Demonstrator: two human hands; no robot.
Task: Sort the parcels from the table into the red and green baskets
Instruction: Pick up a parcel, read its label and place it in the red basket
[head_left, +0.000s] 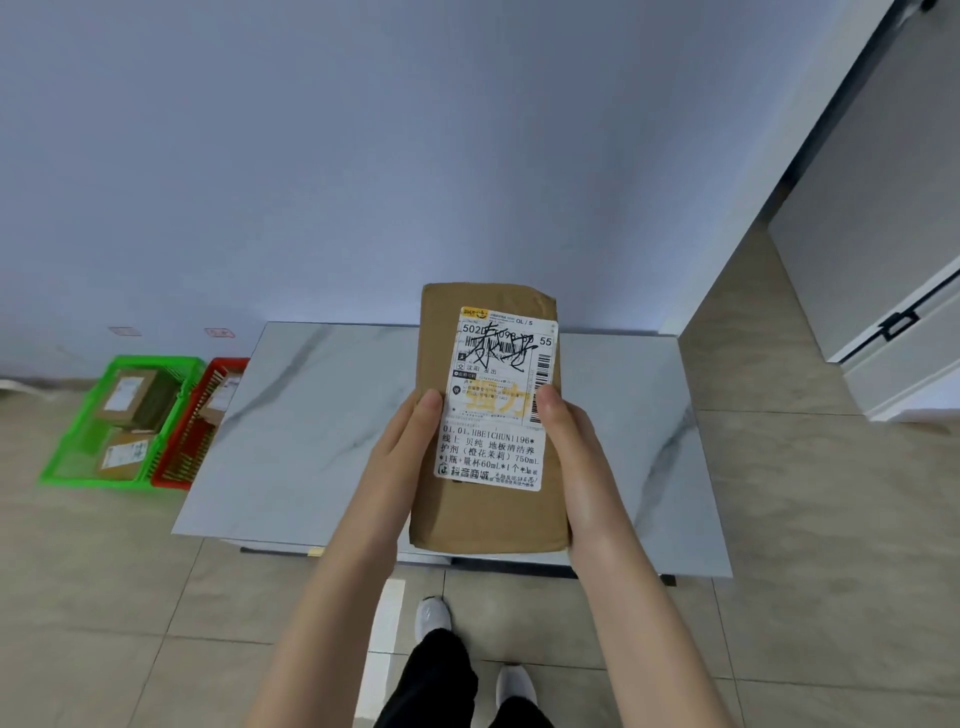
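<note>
A tall brown cardboard parcel (434, 343) with a white shipping label is held up above the marble table (322, 415), label facing me. My left hand (400, 457) grips its left edge and my right hand (576, 457) grips its right edge, thumbs on the front. On the floor at the left stand the green basket (78, 441) with two brown parcels inside and, right beside it, the red basket (179, 467) with at least one parcel, partly hidden by the table.
The tabletop shows no other parcels. A pale wall runs behind the table. A white cabinet (883, 270) stands at the right. Tiled floor (104, 597) surrounds the table, and my legs and white shoes (432, 616) are at its front edge.
</note>
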